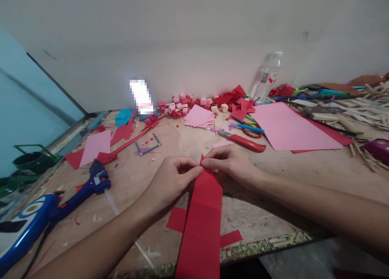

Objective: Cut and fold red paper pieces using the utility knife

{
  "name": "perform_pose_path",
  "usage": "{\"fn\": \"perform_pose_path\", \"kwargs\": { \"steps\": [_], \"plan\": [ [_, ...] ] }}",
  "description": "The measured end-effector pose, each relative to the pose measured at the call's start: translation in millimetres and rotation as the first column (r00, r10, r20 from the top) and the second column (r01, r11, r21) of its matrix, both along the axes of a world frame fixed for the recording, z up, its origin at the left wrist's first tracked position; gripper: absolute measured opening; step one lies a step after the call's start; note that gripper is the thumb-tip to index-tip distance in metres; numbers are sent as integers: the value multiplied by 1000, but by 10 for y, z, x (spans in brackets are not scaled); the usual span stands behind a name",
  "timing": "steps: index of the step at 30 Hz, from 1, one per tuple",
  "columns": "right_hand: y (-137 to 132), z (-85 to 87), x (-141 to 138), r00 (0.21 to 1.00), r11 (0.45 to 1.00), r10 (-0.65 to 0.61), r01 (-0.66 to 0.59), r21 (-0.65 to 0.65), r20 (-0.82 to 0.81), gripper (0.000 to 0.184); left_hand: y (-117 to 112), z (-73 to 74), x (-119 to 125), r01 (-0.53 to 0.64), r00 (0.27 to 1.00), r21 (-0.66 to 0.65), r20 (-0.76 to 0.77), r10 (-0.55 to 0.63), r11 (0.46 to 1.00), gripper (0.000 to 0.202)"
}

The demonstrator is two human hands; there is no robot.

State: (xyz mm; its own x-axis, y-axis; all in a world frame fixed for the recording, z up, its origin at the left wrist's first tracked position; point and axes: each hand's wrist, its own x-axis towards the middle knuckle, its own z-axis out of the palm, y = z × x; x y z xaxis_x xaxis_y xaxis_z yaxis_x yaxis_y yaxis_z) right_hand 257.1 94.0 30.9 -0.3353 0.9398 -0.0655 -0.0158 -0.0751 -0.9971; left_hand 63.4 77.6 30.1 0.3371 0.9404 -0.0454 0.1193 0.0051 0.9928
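Note:
A long red paper strip (203, 222) runs from the table's near edge up to my hands. My left hand (170, 181) pinches its far end from the left, fingers closed on the paper. My right hand (232, 163) pinches the same end from the right, thumb and forefinger pressed on the folded tip. The two hands nearly touch at the strip's top. Small red paper offcuts (178, 219) lie under and beside the strip on the wooden table (273, 177).
A blue glue gun (91, 185) lies at the left. Red-handled scissors (246, 142) and a large pink sheet (291, 127) sit beyond my right hand. Pink and red foam cubes (179, 106), pink squares (199, 116) and a plastic bottle (267, 78) stand by the wall. Wooden sticks (358, 112) crowd the right.

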Motion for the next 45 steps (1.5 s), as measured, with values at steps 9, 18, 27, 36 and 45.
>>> {"fn": "perform_pose_path", "kwargs": {
  "steps": [9, 18, 27, 36, 45],
  "plan": [
    [-13, 21, -16, 999, 999, -12, 9, -46, -46, 23, -17, -13, -4, 16, 1000, -19, 18, -16, 1000, 20],
    [49, -71, -7, 987, 998, -52, 47, -37, -150, 21, -72, 0, 40, 92, 989, 5, -114, -91, 996, 19],
    [23, -51, 38, 995, 997, 55, -59, 55, 80, 30, -12, -8, -16, -92, 996, 79, 1, 92, 993, 22],
    [11, -41, 17, 978, 985, 136, -151, 83, 159, 36, 7, 44, 5, -103, 992, 56, 72, 99, 993, 22],
    [49, -72, 72, 979, 970, 107, -141, 197, 174, 28, 276, 235, -306, -566, 824, 340, 234, 515, 751, 12]
  ]
}}
